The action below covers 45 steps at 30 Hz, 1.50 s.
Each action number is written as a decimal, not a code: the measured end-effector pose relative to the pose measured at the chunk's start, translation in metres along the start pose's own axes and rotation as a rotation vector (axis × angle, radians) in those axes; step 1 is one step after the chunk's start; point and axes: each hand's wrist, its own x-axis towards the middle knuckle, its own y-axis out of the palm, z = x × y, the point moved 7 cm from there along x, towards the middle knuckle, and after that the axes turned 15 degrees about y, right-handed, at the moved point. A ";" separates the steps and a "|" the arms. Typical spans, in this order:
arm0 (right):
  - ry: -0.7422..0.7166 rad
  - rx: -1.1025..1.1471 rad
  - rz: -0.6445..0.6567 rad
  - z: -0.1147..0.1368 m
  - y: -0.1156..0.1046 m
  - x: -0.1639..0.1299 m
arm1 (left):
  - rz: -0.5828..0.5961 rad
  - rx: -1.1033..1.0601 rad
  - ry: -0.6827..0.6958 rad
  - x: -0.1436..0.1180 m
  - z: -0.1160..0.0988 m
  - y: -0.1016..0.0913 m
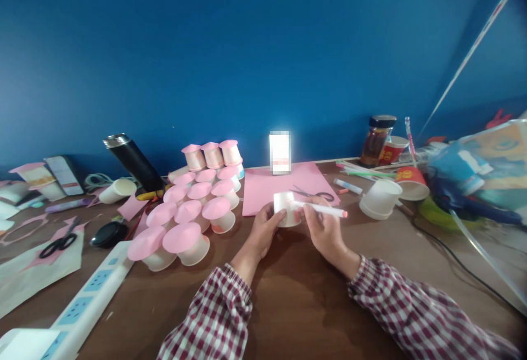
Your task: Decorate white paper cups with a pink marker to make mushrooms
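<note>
My left hand (263, 231) grips a small white paper cup (286, 206) that stands upside down on the brown table (296, 294). My right hand (325, 228) holds a white marker (325, 209) with a pink tip, its body lying across the cup's right side. Both sleeves are red and white plaid. Behind the cup lies a pink paper sheet (267, 187) with scissors (315, 193) on it.
Several upturned cups with pink paper tops (187, 223) crowd the left. A white power strip (88, 299), black scissors (57, 243) and paper scraps lie further left. A black flask (134, 162), a jar (376, 140), red cups (411, 181), a white cup (381, 198) and straws sit behind.
</note>
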 end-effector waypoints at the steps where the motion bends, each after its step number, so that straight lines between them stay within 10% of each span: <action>1: 0.006 0.017 -0.015 -0.001 -0.001 0.000 | 0.007 0.001 -0.001 0.000 0.001 0.000; 45: -0.022 -0.073 0.078 0.010 0.005 -0.003 | -0.033 0.051 0.000 -0.001 0.002 -0.004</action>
